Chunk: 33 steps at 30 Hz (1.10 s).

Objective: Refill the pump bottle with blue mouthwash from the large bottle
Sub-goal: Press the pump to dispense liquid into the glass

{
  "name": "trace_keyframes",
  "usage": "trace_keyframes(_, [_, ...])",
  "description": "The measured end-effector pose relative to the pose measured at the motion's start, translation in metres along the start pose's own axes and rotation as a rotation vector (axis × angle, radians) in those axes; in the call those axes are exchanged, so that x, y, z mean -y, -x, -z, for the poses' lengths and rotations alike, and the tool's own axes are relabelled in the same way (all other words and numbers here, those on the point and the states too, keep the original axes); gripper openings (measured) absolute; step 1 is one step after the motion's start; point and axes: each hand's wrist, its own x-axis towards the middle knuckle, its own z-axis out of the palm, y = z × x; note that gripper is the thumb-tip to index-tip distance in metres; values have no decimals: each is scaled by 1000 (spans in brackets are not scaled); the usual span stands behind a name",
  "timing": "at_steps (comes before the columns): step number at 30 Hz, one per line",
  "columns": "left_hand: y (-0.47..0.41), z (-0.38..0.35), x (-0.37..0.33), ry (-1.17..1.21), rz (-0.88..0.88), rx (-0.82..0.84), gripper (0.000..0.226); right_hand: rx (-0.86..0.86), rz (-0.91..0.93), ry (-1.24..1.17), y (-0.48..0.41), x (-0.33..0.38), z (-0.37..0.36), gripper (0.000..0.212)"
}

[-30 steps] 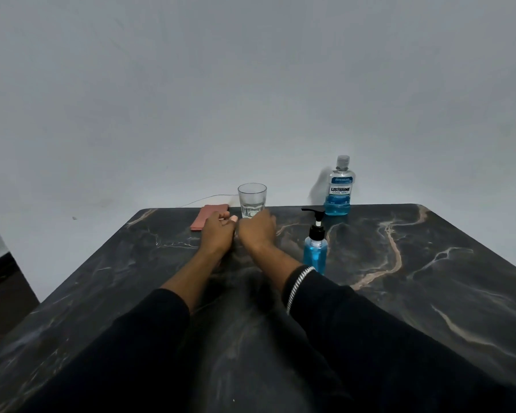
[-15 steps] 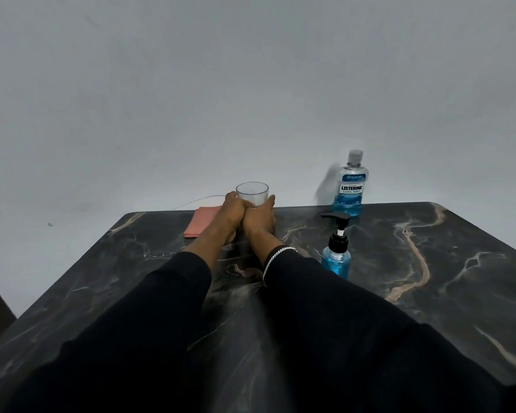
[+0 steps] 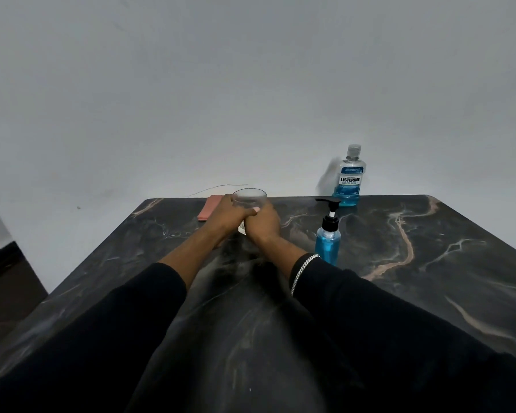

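A small pump bottle (image 3: 328, 242) with a black pump head and blue liquid stands on the dark marble table (image 3: 429, 263), right of my hands. The large mouthwash bottle (image 3: 349, 178), capped, with a little blue liquid at its bottom, stands at the table's far edge against the wall. My left hand (image 3: 228, 216) and my right hand (image 3: 264, 223) are both wrapped around a clear drinking glass (image 3: 249, 198) that rests on the table, far centre. The glass's lower part is hidden by my fingers.
A pink folded cloth (image 3: 209, 208) lies on the table just left of the glass. A thin wire (image 3: 221, 187) runs along the grey wall behind it. The table's left edge drops to a dark floor.
My hands have gone from resting in front of the glass to closing around it from both sides. The bottles have not moved; the view shifted slightly.
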Motion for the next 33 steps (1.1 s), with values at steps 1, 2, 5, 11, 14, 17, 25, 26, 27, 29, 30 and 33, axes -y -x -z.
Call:
trace_keyframes(1, [12, 4, -2, -26, -31, 29, 45, 20, -4, 24, 13, 2, 4, 47])
trace_keyframes(2, [22, 7, -3, -55, -47, 51, 48, 44, -10, 50, 25, 3, 8, 50])
trace_keyframes(5, [58, 11, -4, -134, -15, 30, 63, 116, -12, 85, 59, 3, 28, 48])
trace_keyframes(11, [111, 2, 2, -37, -35, 49, 73, 242, 140, 129, 113, -3, 82, 27])
trace_keyframes(14, [123, -10, 6, -9, -70, 47, 72, 183, 261, 179, 122, -12, 108, 21])
trace_keyframes(17, [130, -19, 6, 0, -85, 68, 73, -114, 485, 141, 120, -20, 141, 12])
trace_keyframes(25, [137, -35, 3, -21, -114, 85, 73, -138, 529, 52, 80, -46, 189, 89])
trace_keyframes(26, [137, -35, 4, -13, -116, 86, 73, -62, 525, 50, 76, -47, 188, 97])
trace_keyframes(27, [137, -35, 5, -6, -117, 87, 73, 3, 534, 58, 73, -49, 186, 103])
trace_keyframes(29, [135, -35, 9, -2, -123, 88, 72, 87, 556, 96, 68, -51, 180, 107])
trace_keyframes(30, [133, -35, 10, -3, -128, 88, 72, 112, 558, 106, 66, -54, 177, 107])
trace_keyframes(33, [131, -35, 14, -11, -145, 93, 71, 129, 560, 92, 63, -60, 168, 107])
